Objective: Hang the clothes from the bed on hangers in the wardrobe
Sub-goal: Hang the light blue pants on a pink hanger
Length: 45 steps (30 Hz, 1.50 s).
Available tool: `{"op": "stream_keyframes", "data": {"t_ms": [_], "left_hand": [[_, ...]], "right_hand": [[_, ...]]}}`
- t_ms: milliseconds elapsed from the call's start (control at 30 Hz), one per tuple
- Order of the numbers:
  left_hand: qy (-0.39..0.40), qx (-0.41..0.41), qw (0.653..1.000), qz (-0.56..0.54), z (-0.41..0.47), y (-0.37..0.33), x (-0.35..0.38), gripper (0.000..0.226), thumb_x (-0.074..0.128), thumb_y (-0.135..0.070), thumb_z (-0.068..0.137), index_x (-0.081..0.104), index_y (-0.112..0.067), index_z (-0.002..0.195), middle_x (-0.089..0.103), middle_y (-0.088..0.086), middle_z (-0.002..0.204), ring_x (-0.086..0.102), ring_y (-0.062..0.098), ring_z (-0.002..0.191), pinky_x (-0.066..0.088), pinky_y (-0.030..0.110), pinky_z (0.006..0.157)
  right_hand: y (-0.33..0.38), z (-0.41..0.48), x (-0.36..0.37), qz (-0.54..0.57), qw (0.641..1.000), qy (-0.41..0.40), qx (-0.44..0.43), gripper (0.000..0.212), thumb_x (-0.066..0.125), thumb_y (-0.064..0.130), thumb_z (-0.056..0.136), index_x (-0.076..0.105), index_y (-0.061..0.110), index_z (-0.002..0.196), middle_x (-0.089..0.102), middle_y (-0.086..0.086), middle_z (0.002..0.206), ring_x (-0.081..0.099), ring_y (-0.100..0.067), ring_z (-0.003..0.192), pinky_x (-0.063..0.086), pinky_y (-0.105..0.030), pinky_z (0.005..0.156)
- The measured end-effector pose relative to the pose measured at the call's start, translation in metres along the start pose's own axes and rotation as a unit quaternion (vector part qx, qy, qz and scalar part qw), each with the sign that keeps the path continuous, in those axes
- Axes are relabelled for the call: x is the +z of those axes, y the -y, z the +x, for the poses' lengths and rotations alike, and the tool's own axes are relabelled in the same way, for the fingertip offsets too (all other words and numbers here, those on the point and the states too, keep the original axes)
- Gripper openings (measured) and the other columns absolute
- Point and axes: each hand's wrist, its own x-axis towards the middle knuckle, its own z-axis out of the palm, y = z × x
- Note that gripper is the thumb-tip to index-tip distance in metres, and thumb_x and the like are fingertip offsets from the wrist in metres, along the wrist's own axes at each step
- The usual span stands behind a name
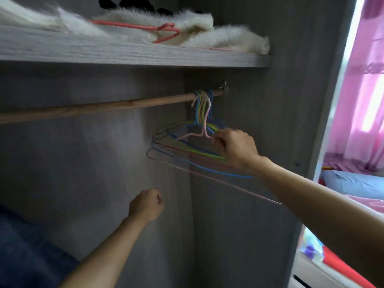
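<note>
Wardrobe point(249, 225) interior: grey wood-grain panels, open in front of you. Top shelf point(124, 53) carries a white furry fabric point(197, 23) with a coral hanger point(145, 27) lying flat on it. Below the shelf, a wooden rod point(93, 108) runs across into a bracket on the right wall. The left stretch of the rod is bare wood.

Bunch of wire hangers point(187, 150) (blue, green, pink) is packed at the rod's right end, just beside the bracket.

Room, right edge: pink curtain point(365, 100) with a bed point(363, 200) under it, blue pillow point(353, 183) on the bed, and a red cloth point(342, 269) lower down. I can't make out any clothes on the bed from this angle. Dark blue fabric point(25, 246) sits at lower left, blurred.

Your right hand point(236, 148): fingers point(222, 140) are curled in tight with the thumb, pinching the pale pink hanger point(204, 121) where neck meets shoulder. That hanger sits in front of the bunch, tilted, its bottom bar slanting down toward your right forearm. Its hook is right at the rod; I can't tell if it's on or off.

Your left hand point(145, 204): lower, well apart from the hangers, in front of the back panel. Fingers are curled into the palm with nothing visible in them.
</note>
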Motion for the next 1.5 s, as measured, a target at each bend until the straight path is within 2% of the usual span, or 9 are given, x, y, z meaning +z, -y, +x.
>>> {"op": "stream_keyframes", "data": {"t_ms": [100, 333, 433, 533, 667, 900, 1067, 1300, 1500], "left_hand": [[0.039, 0.018, 0.999, 0.0, -0.013, -0.03, 0.021, 0.016, 0.051, -0.029, 0.087, 0.066, -0.024, 0.092, 0.069, 0.002, 0.106, 0.064, 0.026, 0.101, 0.049, 0.029, 0.077], [0.105, 0.09, 0.99, -0.029, -0.074, -0.158, 0.08, 0.012, 0.051, -0.031, 0.091, 0.06, -0.023, 0.087, 0.068, 0.002, 0.099, 0.064, 0.025, 0.098, 0.044, 0.028, 0.074], [0.133, 0.133, 0.98, -0.061, -0.118, -0.23, 0.115, 0.012, 0.057, -0.027, 0.088, 0.067, -0.019, 0.085, 0.069, 0.004, 0.097, 0.065, 0.026, 0.098, 0.045, 0.027, 0.072], [0.182, 0.175, 0.967, -0.039, -0.169, -0.303, 0.146, 0.015, 0.053, -0.033, 0.09, 0.065, -0.024, 0.09, 0.066, 0.0, 0.103, 0.062, 0.022, 0.096, 0.043, 0.026, 0.074], [0.229, 0.248, 0.94, -0.045, -0.225, -0.4, 0.177, 0.019, 0.053, -0.035, 0.087, 0.067, -0.025, 0.096, 0.069, 0.001, 0.106, 0.062, 0.023, 0.099, 0.048, 0.031, 0.085], [0.268, 0.349, 0.897, -0.043, -0.268, -0.55, 0.211, 0.021, 0.054, -0.037, 0.083, 0.068, -0.025, 0.093, 0.07, 0.0, 0.102, 0.063, 0.02, 0.097, 0.05, 0.031, 0.082], [0.296, 0.405, 0.864, -0.039, -0.273, -0.65, 0.261, 0.017, 0.054, -0.037, 0.085, 0.066, -0.026, 0.089, 0.07, -0.002, 0.098, 0.064, 0.018, 0.092, 0.051, 0.03, 0.077], [0.348, 0.456, 0.818, -0.045, -0.252, -0.793, 0.358, 0.015, 0.055, -0.037, 0.085, 0.065, -0.025, 0.087, 0.07, -0.003, 0.094, 0.063, 0.017, 0.087, 0.052, 0.03, 0.074], [0.382, 0.487, 0.786, -0.009, -0.226, -0.891, 0.414, 0.012, 0.054, -0.036, 0.087, 0.059, -0.026, 0.084, 0.068, -0.002, 0.093, 0.062, 0.018, 0.085, 0.046, 0.029, 0.067]], "right_hand": [[-0.026, -0.037, -0.023, -0.029, 0.999, 0.021, 0.034, 0.025, 0.047, 0.041, 0.096, 0.063, 0.03, 0.111, 0.069, 0.001, 0.109, 0.062, -0.035, 0.099, 0.041, -0.037, 0.067], [-0.115, -0.153, -0.105, -0.089, 0.994, -0.015, 0.055, 0.021, 0.049, 0.039, 0.093, 0.064, 0.025, 0.099, 0.07, 0.0, 0.09, 0.063, -0.036, 0.082, 0.038, -0.034, 0.057], [-0.161, -0.218, -0.149, -0.076, 0.991, -0.037, 0.105, 0.023, 0.055, 0.043, 0.086, 0.069, 0.024, 0.089, 0.071, 0.0, 0.078, 0.065, -0.034, 0.074, 0.049, -0.036, 0.058], [-0.218, -0.288, -0.194, -0.108, 0.975, -0.029, 0.191, 0.024, 0.061, 0.046, 0.086, 0.071, 0.024, 0.088, 0.072, -0.002, 0.081, 0.066, -0.032, 0.082, 0.044, -0.033, 0.062], [-0.291, -0.37, -0.266, -0.159, 0.939, -0.018, 0.305, 0.026, 0.059, 0.048, 0.087, 0.072, 0.027, 0.094, 0.073, -0.006, 0.089, 0.065, -0.033, 0.091, 0.044, -0.035, 0.067], [-0.385, -0.475, -0.364, -0.207, 0.873, -0.071, 0.436, 0.027, 0.057, 0.048, 0.087, 0.072, 0.026, 0.097, 0.072, -0.009, 0.096, 0.064, -0.033, 0.098, 0.047, -0.039, 0.081], [-0.458, -0.538, -0.39, -0.221, 0.82, -0.072, 0.522, 0.025, 0.06, 0.048, 0.086, 0.071, 0.026, 0.094, 0.073, -0.007, 0.093, 0.066, -0.033, 0.092, 0.046, -0.035, 0.069], [-0.586, -0.594, -0.414, -0.214, 0.753, -0.071, 0.618, 0.029, 0.057, 0.052, 0.084, 0.07, 0.027, 0.082, 0.069, 0.005, 0.075, 0.066, -0.024, 0.077, 0.055, -0.039, 0.07], [-0.681, -0.629, -0.414, -0.192, 0.67, -0.06, 0.714, 0.026, 0.055, 0.042, 0.091, 0.072, 0.023, 0.086, 0.071, 0.002, 0.087, 0.064, -0.025, 0.086, 0.052, -0.036, 0.074]]}}
